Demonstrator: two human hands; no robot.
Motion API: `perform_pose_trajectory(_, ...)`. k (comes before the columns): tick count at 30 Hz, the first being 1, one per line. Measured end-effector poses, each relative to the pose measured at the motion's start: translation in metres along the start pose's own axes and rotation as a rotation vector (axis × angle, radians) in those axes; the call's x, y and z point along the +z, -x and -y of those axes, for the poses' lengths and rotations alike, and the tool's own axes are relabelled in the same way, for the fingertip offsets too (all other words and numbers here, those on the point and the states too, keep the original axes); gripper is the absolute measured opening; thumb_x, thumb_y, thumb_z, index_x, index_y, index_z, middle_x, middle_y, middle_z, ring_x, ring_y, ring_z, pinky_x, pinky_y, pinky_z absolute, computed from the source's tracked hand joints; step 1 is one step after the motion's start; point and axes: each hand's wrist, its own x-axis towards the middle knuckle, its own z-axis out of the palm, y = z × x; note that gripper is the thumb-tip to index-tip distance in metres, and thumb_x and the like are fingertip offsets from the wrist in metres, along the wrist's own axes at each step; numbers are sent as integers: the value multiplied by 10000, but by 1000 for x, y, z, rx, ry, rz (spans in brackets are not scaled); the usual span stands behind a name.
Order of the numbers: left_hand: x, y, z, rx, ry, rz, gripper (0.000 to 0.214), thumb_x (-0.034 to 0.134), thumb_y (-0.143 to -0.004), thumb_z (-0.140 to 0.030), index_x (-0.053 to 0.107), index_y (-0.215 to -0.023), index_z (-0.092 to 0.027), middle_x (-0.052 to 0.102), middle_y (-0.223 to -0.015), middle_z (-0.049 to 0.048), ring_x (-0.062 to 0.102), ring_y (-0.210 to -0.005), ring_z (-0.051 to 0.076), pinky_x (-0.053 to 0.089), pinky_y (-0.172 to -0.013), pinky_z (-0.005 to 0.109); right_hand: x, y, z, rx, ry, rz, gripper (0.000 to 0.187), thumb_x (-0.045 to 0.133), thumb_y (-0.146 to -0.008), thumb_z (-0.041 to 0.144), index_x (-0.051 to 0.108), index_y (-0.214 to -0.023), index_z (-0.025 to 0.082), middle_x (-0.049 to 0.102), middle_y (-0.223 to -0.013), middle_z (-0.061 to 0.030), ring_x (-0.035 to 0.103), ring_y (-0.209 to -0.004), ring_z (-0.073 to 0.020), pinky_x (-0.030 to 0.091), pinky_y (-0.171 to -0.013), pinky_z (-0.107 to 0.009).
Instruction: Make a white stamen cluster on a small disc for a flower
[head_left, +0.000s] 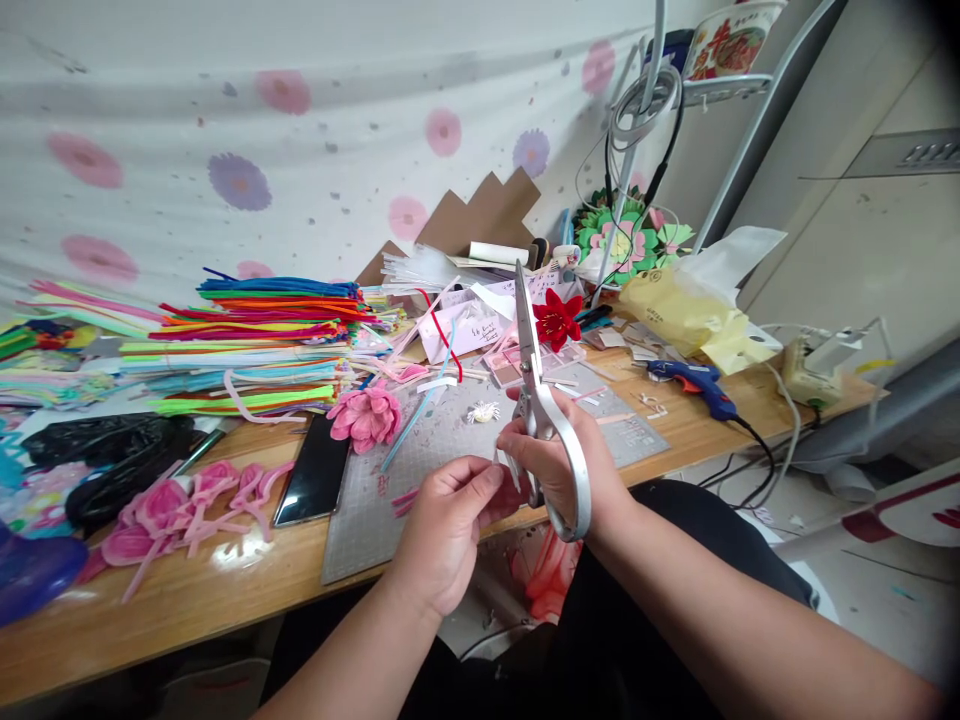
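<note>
My right hand [574, 460] is closed round metal scissors [528, 350], their blades pointing up and close together. Its thumb and fingertips meet near my left hand [450, 530], which is closed in a pinch. Between the fingertips of both hands shows a thin pale strip [514, 470], too small to make out well. Beyond them, on the grey cutting mat [367, 540], lies a small white fringed piece [483, 412]. A pink fuzzy flower [366, 416] sits at the mat's left edge, and a red flower [557, 320] stands behind the scissors.
Bundles of coloured pipe cleaners [255, 340] are piled at the back left. A black phone [313, 470] and pink petal pieces [172, 510] lie left of the mat. To the right are a blue glue gun [694, 388], a power strip [810, 370] and a yellow bag [675, 310].
</note>
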Motion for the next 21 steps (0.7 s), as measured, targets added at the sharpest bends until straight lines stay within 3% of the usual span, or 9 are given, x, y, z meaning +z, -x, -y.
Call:
perform_pose_trajectory(3, -5, 4, 0, -13, -90, 1, 173, 784, -707, -310, 698, -692, -160, 718, -689, 27, 668, -696, 169, 514, -745, 319, 0, -1, 0, -24, 41, -24, 426, 669, -605, 192, 548, -1014, 192, 576, -611, 68, 496, -484, -101, 403, -458, -228)
perform_pose_trajectory(6, -16, 3, -5, 21, -359, 62, 140, 751, -740, -284, 728, -744, -146, 745, -769, 66, 675, -793, 199, 491, -806, 331, -1, -1, 0, -29, 69, -23, 418, 659, -601, 175, 561, -1007, 191, 583, -618, 67, 508, -523, -108, 406, -507, -237)
perform_pose_trajectory(8, -24, 0, -11, 124, -443, 5, 146, 732, -762, -291, 737, -821, -157, 750, -853, 66, 663, -879, 205, 468, -849, 323, -2, 0, 0, -25, 59, -5, 425, 664, -595, 170, 561, -1006, 188, 594, -617, 67, 508, -529, -108, 397, -519, -237)
perform_pose_trajectory(11, -29, -5, -20, 322, -363, -141, 192, 683, -813, -377, 704, -904, -209, 737, -952, 36, 647, -947, 200, 466, -821, 304, -1, 1, 0, -15, 29, 46, 432, 692, -595, 189, 553, -1004, 184, 600, -602, 71, 490, -508, -100, 378, -505, -228)
perform_pose_trajectory(13, -27, -9, -25, 375, -364, -133, 215, 664, -831, -418, 689, -932, -230, 732, -977, 26, 647, -950, 199, 474, -779, 290, 1, 3, 0, -8, 21, 78, 438, 707, -594, 198, 544, -1001, 182, 599, -596, 75, 486, -500, -93, 377, -499, -219)
perform_pose_trajectory(18, -16, -12, -27, 290, -508, 57, 236, 669, -833, -403, 715, -797, -174, 731, -805, 36, 657, -776, 179, 498, -763, 293, 4, 4, 3, 23, 65, 90, 446, 685, -588, 214, 534, -1005, 173, 599, -566, 75, 504, -479, -94, 390, -467, -204)
perform_pose_trajectory(21, -10, -10, -22, 188, -403, 50, 253, 721, -783, -400, 700, -727, -154, 714, -705, 29, 656, -685, 171, 521, -702, 290, 4, 3, 3, 29, 30, 73, 468, 656, -567, 200, 529, -1017, 175, 590, -553, 86, 507, -448, -94, 402, -435, -199)
